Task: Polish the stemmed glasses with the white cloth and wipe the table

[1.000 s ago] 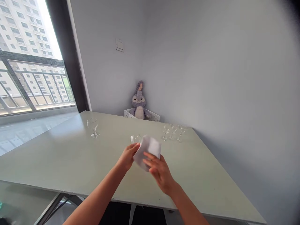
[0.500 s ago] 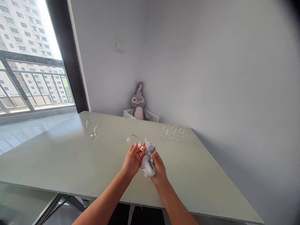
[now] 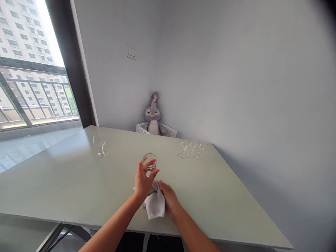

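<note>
White cloth, pale green table, lavender plush rabbit

**Q:** What is standing in the way of the left hand?

**A:** A stemmed glass is standing well off to its left, with open table lying between them.

**Q:** And the right hand?

**A:** Three glasses are standing ahead of it, near the far edge. A passage is running between them and the held glass.

**Q:** Anything nearer?

**A:** A cloth is lying beneath both hands.
</note>
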Available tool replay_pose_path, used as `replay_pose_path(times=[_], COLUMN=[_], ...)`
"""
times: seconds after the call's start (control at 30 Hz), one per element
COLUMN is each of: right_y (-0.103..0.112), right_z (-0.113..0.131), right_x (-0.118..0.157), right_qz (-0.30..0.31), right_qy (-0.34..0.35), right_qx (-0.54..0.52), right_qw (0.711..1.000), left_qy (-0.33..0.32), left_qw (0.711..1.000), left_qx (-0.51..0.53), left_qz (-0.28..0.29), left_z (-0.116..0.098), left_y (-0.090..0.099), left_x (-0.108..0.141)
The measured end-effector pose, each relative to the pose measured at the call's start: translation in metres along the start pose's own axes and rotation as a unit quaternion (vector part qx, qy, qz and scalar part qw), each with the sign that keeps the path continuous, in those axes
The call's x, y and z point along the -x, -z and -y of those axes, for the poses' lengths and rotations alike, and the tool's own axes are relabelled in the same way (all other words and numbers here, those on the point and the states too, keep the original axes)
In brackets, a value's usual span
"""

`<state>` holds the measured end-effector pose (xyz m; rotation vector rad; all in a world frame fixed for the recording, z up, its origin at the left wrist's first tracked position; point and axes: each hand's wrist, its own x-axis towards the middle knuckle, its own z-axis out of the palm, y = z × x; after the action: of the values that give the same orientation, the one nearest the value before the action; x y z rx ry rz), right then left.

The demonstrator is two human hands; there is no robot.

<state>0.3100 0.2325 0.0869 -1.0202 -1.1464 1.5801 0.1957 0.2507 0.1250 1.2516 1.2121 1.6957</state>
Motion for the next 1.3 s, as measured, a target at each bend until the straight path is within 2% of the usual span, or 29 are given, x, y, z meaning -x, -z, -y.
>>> replay_pose_path(times=[0.03, 0.07, 0.13, 0.2, 0.27, 0.43, 0.53, 0.67, 0.8, 0.9, 0.97, 1.1, 1.3], right_y=[0.005, 0.01, 0.019, 0.024, 0.023, 0.022, 0.038, 0.089, 0.151, 0.189, 0.205, 0.22, 0.221], right_z=[0.001, 0.004, 0.013, 0.025, 0.033, 0.034, 0.027, 0.024, 0.03, 0.037, 0.041, 0.045, 0.048], right_x=[0.001, 0.001, -0.001, -0.006, -0.015, -0.04, -0.052, -0.066, -0.081, -0.088, -0.091, -0.1, -0.108], right_qz=[-0.002, -0.017, -0.076, -0.125, -0.127, -0.114, -0.134, -0.213, -0.302, -0.351, -0.373, -0.399, -0.413], right_qy=[0.041, 0.089, 0.183, 0.244, 0.269, 0.248, 0.206, 0.131, 0.063, 0.015, -0.009, -0.034, -0.032], right_qx=[0.118, 0.234, 0.414, 0.496, 0.525, 0.525, 0.521, 0.511, 0.503, 0.5, 0.497, 0.486, 0.456], right_qw=[0.992, 0.968, 0.889, 0.824, 0.798, 0.806, 0.817, 0.823, 0.807, 0.792, 0.784, 0.776, 0.788], left_qy=[-0.002, -0.002, 0.007, 0.023, 0.041, 0.069, 0.056, 0.041, 0.084, 0.094, 0.094, 0.09, 0.086], left_qw=[1.0, 1.0, 0.999, 0.999, 0.999, 0.996, 0.99, 0.973, 0.965, 0.964, 0.966, 0.973, 0.973], left_qx=[-0.011, -0.023, -0.039, -0.033, -0.008, 0.011, -0.058, -0.17, -0.202, -0.203, -0.197, -0.171, -0.18], left_qz=[-0.003, -0.007, -0.014, -0.018, -0.01, 0.052, 0.117, 0.153, 0.145, 0.142, 0.136, 0.124, 0.118], left_z=[-0.001, -0.003, -0.007, -0.009, -0.01, -0.009, 0.0, 0.027, 0.054, 0.061, 0.062, 0.062, 0.062], left_y=[0.002, 0.003, 0.003, -0.001, -0.009, -0.029, -0.027, -0.012, -0.004, -0.005, -0.005, -0.004, -0.003], left_x=[-0.003, -0.006, -0.009, -0.009, -0.008, -0.003, -0.003, -0.004, -0.005, -0.006, -0.007, -0.009, -0.01])
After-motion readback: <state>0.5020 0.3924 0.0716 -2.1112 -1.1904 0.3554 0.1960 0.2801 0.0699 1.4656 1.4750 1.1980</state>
